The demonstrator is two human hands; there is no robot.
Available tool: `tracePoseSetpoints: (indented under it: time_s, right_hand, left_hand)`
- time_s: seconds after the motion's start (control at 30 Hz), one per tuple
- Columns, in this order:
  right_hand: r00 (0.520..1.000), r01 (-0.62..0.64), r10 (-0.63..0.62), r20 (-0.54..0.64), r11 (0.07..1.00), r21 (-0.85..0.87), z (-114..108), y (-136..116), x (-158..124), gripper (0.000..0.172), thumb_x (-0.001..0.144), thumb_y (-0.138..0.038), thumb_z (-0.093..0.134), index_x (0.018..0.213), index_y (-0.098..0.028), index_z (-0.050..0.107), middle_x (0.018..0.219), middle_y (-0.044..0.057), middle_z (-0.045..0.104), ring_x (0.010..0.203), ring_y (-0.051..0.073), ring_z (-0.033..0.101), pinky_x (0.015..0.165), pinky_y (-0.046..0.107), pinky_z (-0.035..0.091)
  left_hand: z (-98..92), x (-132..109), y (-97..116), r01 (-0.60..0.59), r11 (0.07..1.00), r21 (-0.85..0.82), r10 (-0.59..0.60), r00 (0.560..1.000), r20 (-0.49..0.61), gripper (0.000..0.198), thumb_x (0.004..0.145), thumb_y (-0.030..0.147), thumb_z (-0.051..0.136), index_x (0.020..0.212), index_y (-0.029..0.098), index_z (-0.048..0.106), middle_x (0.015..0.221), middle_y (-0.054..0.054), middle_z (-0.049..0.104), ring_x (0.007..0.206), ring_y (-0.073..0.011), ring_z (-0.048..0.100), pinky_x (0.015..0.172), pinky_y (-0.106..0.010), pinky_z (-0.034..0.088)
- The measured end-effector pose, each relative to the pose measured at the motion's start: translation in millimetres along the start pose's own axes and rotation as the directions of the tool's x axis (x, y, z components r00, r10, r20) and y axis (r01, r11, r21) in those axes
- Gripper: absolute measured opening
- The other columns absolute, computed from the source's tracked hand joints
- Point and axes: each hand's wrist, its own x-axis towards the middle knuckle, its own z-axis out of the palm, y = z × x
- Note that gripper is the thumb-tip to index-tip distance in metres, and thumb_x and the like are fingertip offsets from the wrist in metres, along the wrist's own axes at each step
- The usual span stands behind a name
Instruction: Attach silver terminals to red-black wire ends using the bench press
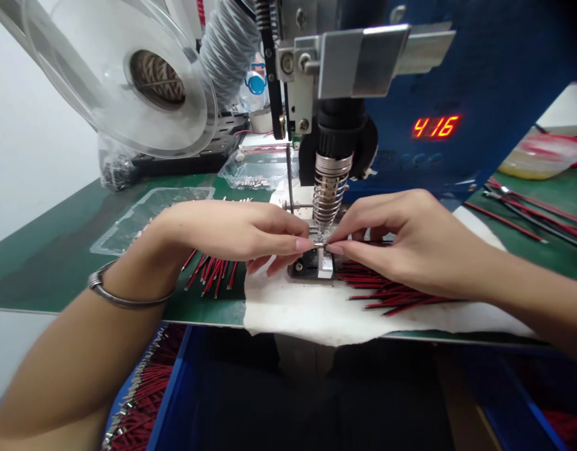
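Note:
My left hand [232, 230] and my right hand [401, 241] meet fingertip to fingertip over a small metal fixture [320, 262] under the soldering head [332, 188] of a blue machine. Both hands are pinched on a tiny part at the fixture; it is too small to name. Short red-and-black wires [212, 272] lie under my left hand. More such wires [391, 297] lie under my right hand on a white cloth [316, 313]. My left wrist wears a metal bangle [114, 295].
The blue machine [480, 94] shows 416 on a red display [435, 127]. A clear solder spool [142, 75] stands at the back left. Bags of small metal parts [253, 172] lie behind. Long wires [527, 213] lie at right. A blue bin of wires [142, 388] sits below the table edge.

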Motion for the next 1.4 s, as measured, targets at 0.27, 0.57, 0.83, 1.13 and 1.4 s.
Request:
tracePoseSetpoints:
  time_s: [0.27,0.57,0.83,1.13,1.4]
  right_hand:
    - [0.998,0.064,-0.064,0.004,0.998,-0.019,-2.2,-1.6,0.8,0.014,0.092,-0.023,0.067,0.084,-0.021,0.079,0.083,0.003,0.078,0.071,0.017,0.069,0.067,0.031,0.052]
    - [0.997,0.082,-0.082,0.016,0.996,-0.032,-2.0,0.5,0.7,0.012,0.092,-0.019,0.067,0.085,-0.021,0.077,0.085,0.004,0.077,0.073,0.018,0.069,0.068,0.031,0.053]
    - [0.984,0.177,-0.176,0.014,0.982,-0.07,-1.2,0.6,1.5,0.013,0.095,-0.018,0.066,0.089,-0.018,0.078,0.086,0.005,0.075,0.074,0.016,0.069,0.066,0.028,0.053]
    - [0.98,0.198,-0.197,0.012,0.974,-0.113,-2.8,-1.7,2.3,0.015,0.095,-0.018,0.065,0.088,-0.021,0.078,0.086,0.005,0.076,0.073,0.017,0.07,0.064,0.029,0.054]
    - [0.928,0.356,-0.373,-0.022,0.901,-0.247,1.7,3.5,-2.0,0.015,0.097,-0.013,0.062,0.093,-0.016,0.076,0.086,0.006,0.073,0.073,0.015,0.068,0.065,0.026,0.053]
  left_hand:
    - [3.7,6.2,-1.6,-0.028,0.999,-0.017,0.028,0.999,0.03,0.037,0.107,0.037,0.041,0.08,0.019,0.057,0.072,0.001,0.061,0.065,-0.0121,0.059,0.068,-0.022,0.049]
    - [4.0,8.5,-2.8,-0.046,0.998,-0.043,0.047,0.998,0.034,0.037,0.107,0.036,0.041,0.078,0.019,0.056,0.074,-0.001,0.066,0.063,-0.0126,0.06,0.067,-0.022,0.05]
    - [4.1,9.6,-4.9,-0.043,0.994,-0.099,0.047,0.998,0.037,0.039,0.107,0.035,0.04,0.075,0.019,0.056,0.077,-0.002,0.069,0.063,-0.0135,0.06,0.068,-0.024,0.05]
    - [6.0,14.3,-5.6,-0.064,0.991,-0.119,0.066,0.998,0.018,0.051,0.109,0.038,0.034,0.067,0.018,0.055,0.065,-0.003,0.06,0.061,-0.0156,0.056,0.068,-0.027,0.049]
    - [8.0,13.9,-6.2,-0.06,0.989,-0.132,0.061,0.998,0.008,0.049,0.106,0.041,0.038,0.066,0.019,0.055,0.064,-0.004,0.061,0.06,-0.0159,0.057,0.065,-0.027,0.048]
